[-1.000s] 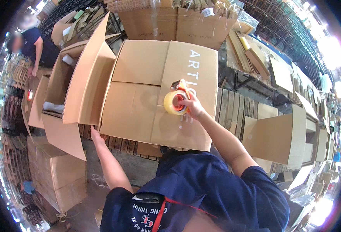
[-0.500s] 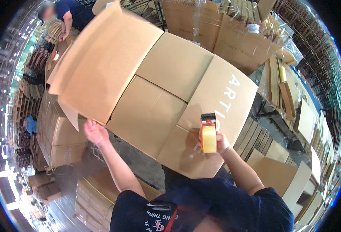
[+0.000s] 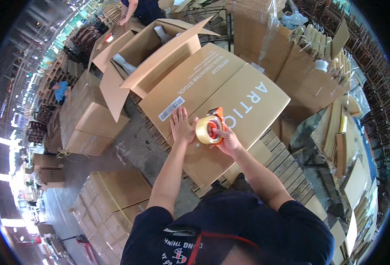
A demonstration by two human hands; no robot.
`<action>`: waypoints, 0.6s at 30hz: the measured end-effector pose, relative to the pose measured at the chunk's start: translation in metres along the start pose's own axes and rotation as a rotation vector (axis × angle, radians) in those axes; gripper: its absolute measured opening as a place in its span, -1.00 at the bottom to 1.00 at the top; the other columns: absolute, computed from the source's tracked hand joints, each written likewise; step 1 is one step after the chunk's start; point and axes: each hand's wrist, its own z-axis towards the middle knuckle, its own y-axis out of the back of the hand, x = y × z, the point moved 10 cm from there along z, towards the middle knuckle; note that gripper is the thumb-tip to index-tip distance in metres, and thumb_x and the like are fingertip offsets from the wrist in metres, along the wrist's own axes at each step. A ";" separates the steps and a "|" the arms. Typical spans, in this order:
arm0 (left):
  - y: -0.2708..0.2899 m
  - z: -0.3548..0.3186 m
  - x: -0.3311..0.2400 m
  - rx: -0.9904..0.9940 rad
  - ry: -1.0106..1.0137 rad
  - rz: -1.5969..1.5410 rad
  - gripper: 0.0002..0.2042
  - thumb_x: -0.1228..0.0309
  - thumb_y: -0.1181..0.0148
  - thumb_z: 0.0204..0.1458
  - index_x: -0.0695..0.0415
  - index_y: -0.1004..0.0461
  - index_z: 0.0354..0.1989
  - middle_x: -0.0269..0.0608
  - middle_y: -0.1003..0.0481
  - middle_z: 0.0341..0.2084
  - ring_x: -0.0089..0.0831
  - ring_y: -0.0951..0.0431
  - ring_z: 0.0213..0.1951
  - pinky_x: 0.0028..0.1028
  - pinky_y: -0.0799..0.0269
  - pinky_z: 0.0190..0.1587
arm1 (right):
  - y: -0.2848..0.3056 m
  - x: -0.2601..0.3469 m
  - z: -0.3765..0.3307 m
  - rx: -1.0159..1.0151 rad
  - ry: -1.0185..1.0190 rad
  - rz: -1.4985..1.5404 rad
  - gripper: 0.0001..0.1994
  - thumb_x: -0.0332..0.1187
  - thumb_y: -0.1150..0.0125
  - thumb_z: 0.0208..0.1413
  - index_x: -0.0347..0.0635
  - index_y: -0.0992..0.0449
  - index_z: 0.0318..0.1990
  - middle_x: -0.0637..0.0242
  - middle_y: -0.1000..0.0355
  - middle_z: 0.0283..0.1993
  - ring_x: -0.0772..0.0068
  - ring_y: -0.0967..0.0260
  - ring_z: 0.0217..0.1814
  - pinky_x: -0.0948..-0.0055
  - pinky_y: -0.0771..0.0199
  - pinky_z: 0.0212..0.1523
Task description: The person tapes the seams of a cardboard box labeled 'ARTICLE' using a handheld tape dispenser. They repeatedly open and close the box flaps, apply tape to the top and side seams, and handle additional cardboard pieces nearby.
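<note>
A large brown cardboard carton (image 3: 223,90) lies in front of me with its top flaps down, and two of them meet along a seam across its middle. My left hand (image 3: 182,129) presses flat on the left flap, fingers stretched out, just below a white barcode label (image 3: 171,109). In my right hand (image 3: 231,142) is an orange tape dispenser (image 3: 219,115) with a roll of clear yellowish tape (image 3: 202,130). I hold it low over the seam, right beside my left hand. Whether any tape touches the cardboard cannot be made out.
Behind the carton stands an open carton (image 3: 146,42) with white wrapped pieces inside. Slatted wooden pallets (image 3: 288,170) lie underneath and to the right. Stacked cartons (image 3: 86,117) stand at left. A tall carton (image 3: 265,53) of wooden parts is at far right. A co-worker (image 3: 143,9) bends at the far left.
The raised left flap has come down flat, uncovering the open carton behind. My left hand has moved from its edge onto the top; the right has brought the dispenser left to the seam.
</note>
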 end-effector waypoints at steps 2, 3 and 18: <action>-0.003 -0.001 -0.007 -0.035 -0.035 0.004 -0.16 -0.17 0.16 0.53 0.10 0.13 0.79 -0.15 0.21 0.80 -0.03 0.32 0.78 0.14 0.28 0.74 | 0.007 0.002 0.001 -0.032 -0.057 -0.171 -0.41 -0.46 -0.36 0.40 -0.21 -0.32 0.52 0.27 -0.51 0.27 0.35 -0.56 0.26 0.28 -0.63 0.28; -0.005 -0.004 -0.007 -0.058 -0.048 -0.004 -0.19 -0.15 0.17 0.54 0.09 0.11 0.78 -0.15 0.20 0.80 -0.03 0.31 0.78 0.14 0.27 0.74 | 0.005 0.002 0.000 0.006 -0.060 -0.201 -0.30 -0.52 -0.36 0.40 -0.24 -0.21 0.62 0.23 -0.50 0.34 0.31 -0.56 0.30 0.25 -0.63 0.31; -0.002 0.003 -0.032 -0.151 0.096 -0.061 -0.45 0.14 -0.04 0.53 -0.10 -0.32 0.65 -0.20 -0.10 0.73 -0.03 0.07 0.74 0.12 0.07 0.70 | -0.029 0.167 0.266 0.243 0.449 -1.034 -0.43 -0.51 -0.42 0.36 -0.21 -0.47 0.49 0.30 -0.60 0.25 0.52 -0.54 0.19 0.38 -0.59 0.23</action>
